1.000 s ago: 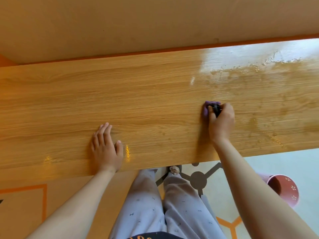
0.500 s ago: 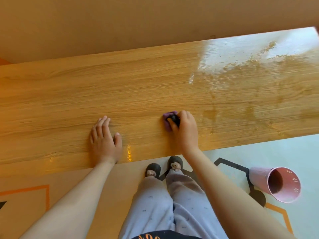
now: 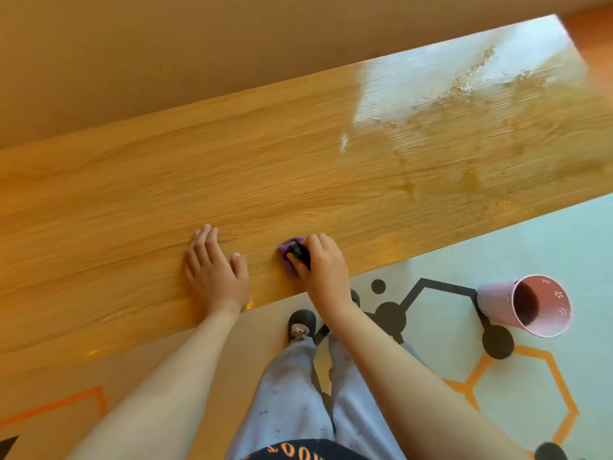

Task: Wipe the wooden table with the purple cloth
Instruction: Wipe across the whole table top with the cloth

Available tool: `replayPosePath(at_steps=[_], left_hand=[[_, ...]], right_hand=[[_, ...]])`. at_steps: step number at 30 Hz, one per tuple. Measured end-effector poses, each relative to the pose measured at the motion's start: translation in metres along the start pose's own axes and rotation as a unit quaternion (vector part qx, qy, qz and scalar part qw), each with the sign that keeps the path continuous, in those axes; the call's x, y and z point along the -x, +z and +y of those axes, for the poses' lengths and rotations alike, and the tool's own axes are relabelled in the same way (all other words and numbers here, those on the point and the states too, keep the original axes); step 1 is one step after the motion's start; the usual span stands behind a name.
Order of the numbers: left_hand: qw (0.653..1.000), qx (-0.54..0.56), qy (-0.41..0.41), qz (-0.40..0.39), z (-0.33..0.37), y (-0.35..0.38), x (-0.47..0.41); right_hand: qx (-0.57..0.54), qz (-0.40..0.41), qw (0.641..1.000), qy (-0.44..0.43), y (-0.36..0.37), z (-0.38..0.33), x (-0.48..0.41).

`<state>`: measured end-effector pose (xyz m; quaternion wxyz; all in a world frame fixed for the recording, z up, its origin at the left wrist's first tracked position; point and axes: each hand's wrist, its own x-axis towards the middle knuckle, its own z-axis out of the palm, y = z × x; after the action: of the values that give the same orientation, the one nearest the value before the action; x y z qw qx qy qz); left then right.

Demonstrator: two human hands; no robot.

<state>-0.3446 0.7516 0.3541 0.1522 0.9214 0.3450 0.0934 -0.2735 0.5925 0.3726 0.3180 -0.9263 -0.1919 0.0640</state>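
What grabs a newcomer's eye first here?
Two hands at the near edge of the wooden table: the right hand grips the bunched purple cloth, and the left hand rests flat beside it. Then the glossy streaks on the table's far right, and a pink cup on the floor.

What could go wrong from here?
The purple cloth, bunched small in the right hand, covers little; wet streaks at the right end of the wooden table may be missed. The left hand lies flat beside the cloth; a leftward stroke could bump it. The pink cup lying on the floor could get kicked.
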Motion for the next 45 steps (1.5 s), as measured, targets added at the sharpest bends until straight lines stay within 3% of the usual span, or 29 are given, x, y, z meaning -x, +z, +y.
replayPosePath(at_steps=[3, 8, 11, 14, 17, 20, 25, 32, 37, 41, 45], left_hand=[[1.0, -0.004, 0.001, -0.007, 0.0, 0.0, 0.0], [1.0, -0.005, 0.008, -0.016, -0.001, -0.001, 0.001], [1.0, -0.013, 0.014, -0.018, -0.001, -0.001, 0.001], [1.0, -0.015, 0.015, -0.022, -0.001, -0.002, 0.001], [1.0, -0.014, 0.016, -0.019, 0.0, -0.003, 0.002], [0.999, -0.015, 0.013, -0.029, 0.0, -0.002, 0.002], [1.0, 0.005, -0.004, -0.023, 0.013, -0.004, 0.004], [0.994, 0.079, 0.045, -0.068, 0.131, 0.027, 0.025], [0.995, 0.063, -0.005, -0.075, 0.182, 0.057, 0.019], [0.998, 0.012, -0.018, -0.054, 0.187, 0.066, 0.02], [0.999, 0.005, -0.028, -0.039, 0.19, 0.067, 0.018]], right_hand=[[-0.007, 0.029, 1.0, 0.008, -0.012, 0.014, -0.002], [0.015, 0.141, 0.98, 0.143, -0.072, 0.089, 0.001], [0.023, 0.157, 0.969, 0.19, -0.074, 0.093, 0.009], [0.0, 0.114, 0.982, 0.15, -0.045, 0.053, 0.02], [-0.014, 0.021, 0.997, 0.072, -0.014, 0.011, 0.039], [0.011, -0.015, 1.0, 0.023, -0.007, 0.005, 0.044], [0.006, 0.018, 0.999, 0.037, -0.047, 0.053, 0.035], [0.035, 0.056, 0.996, 0.065, -0.125, 0.144, 0.005], [0.053, -0.013, 0.995, -0.087, -0.139, 0.167, -0.01], [0.048, -0.131, 0.956, -0.259, -0.135, 0.18, -0.03], [0.05, -0.177, 0.93, -0.319, -0.144, 0.186, -0.081]])
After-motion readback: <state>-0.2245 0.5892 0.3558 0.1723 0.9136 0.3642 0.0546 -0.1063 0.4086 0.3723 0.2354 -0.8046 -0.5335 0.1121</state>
